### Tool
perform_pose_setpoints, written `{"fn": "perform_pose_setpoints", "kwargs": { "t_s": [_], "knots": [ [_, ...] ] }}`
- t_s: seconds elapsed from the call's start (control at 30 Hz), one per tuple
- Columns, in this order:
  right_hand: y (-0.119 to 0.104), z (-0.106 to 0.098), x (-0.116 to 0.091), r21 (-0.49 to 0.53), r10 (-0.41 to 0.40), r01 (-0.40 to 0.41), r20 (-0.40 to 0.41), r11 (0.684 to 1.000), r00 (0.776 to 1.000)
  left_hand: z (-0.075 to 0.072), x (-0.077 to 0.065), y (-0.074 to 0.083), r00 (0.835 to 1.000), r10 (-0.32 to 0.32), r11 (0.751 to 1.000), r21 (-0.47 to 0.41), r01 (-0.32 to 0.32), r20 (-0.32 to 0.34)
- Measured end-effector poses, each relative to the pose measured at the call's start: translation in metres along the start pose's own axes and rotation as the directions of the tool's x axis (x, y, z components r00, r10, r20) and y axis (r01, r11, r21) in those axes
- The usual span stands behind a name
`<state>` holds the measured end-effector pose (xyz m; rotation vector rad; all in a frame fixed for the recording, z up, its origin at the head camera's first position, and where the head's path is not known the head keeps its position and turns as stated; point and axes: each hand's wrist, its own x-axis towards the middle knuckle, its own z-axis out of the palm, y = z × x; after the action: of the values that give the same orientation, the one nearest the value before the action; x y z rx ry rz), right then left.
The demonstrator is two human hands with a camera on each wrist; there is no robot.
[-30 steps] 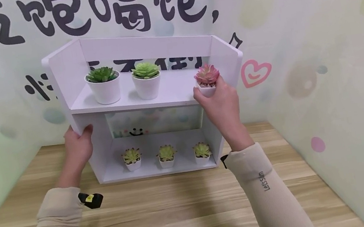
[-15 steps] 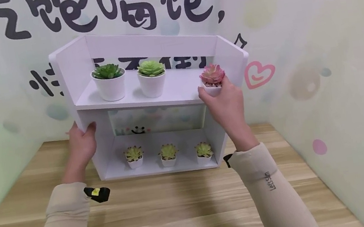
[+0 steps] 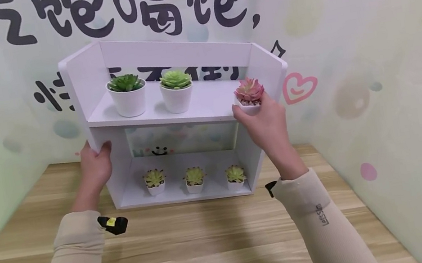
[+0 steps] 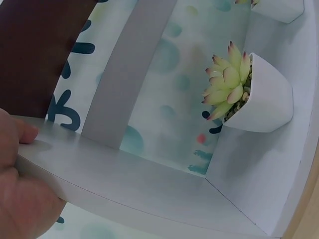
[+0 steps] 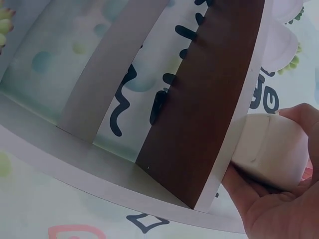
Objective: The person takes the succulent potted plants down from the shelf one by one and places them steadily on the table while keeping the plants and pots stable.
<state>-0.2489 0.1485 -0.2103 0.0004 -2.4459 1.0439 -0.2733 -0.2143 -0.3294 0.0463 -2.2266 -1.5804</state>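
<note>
A white two-tier shelf (image 3: 179,54) stands on the table. My left hand (image 3: 95,167) grips its left side panel, thumb on the inner face, as the left wrist view also shows. At the right end of the upper tier, my right hand (image 3: 268,123) holds a pink potted succulent (image 3: 249,91) by its white pot. In the right wrist view the pot (image 5: 271,149) sits between thumb and fingers, by the upper board's front edge; whether it rests on the board I cannot tell. Left of it stand a light green succulent (image 3: 177,93) and a dark green succulent (image 3: 128,99).
Three small yellow-green succulents, one on the left (image 3: 155,181), one in the middle (image 3: 194,179) and one on the right (image 3: 236,177), line the lower tier. The wooden table (image 3: 179,250) extends in front. A printed wall (image 3: 332,63) rises behind and to the right.
The view shifted slightly at first, moving the shelf rightward in frame. Since then my right hand has moved a little right and toward me with the pink succulent. My left hand keeps its grip.
</note>
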Motion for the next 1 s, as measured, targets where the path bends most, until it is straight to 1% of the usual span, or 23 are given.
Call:
{"fn": "perform_pose_setpoints", "kwargs": {
  "t_s": [0.2, 0.4, 0.5, 0.73, 0.87, 1.0],
  "knots": [
    [0.001, -0.002, -0.003, 0.008, -0.017, 0.017, -0.008, 1.000, 1.000, 0.002, 0.000, 0.001, 1.000, -0.017, 1.000, 0.004, 0.017, -0.006],
    [0.002, -0.001, -0.005, 0.002, -0.026, 0.026, -0.015, 1.000, 1.000, 0.002, -0.002, 0.001, 1.000, -0.010, 1.000, 0.015, 0.010, -0.013],
    [0.003, 0.000, -0.006, 0.010, -0.033, 0.033, -0.022, 0.999, 0.999, 0.002, -0.002, 0.001, 1.000, -0.011, 1.000, 0.018, 0.011, -0.005],
    [0.003, 0.003, -0.009, 0.004, -0.058, 0.059, -0.056, 0.998, 0.997, -0.002, -0.004, 0.000, 1.000, 0.015, 1.000, 0.015, -0.015, 0.022],
    [0.004, 0.003, -0.010, -0.008, -0.059, 0.058, -0.068, 0.998, 0.996, -0.001, -0.005, 0.001, 0.999, 0.038, 0.999, -0.001, -0.038, 0.018],
    [0.004, 0.003, -0.012, -0.005, -0.069, 0.069, -0.068, 0.998, 0.995, 0.000, -0.005, 0.001, 0.999, 0.034, 0.999, -0.006, -0.034, 0.006]
  ]
}}
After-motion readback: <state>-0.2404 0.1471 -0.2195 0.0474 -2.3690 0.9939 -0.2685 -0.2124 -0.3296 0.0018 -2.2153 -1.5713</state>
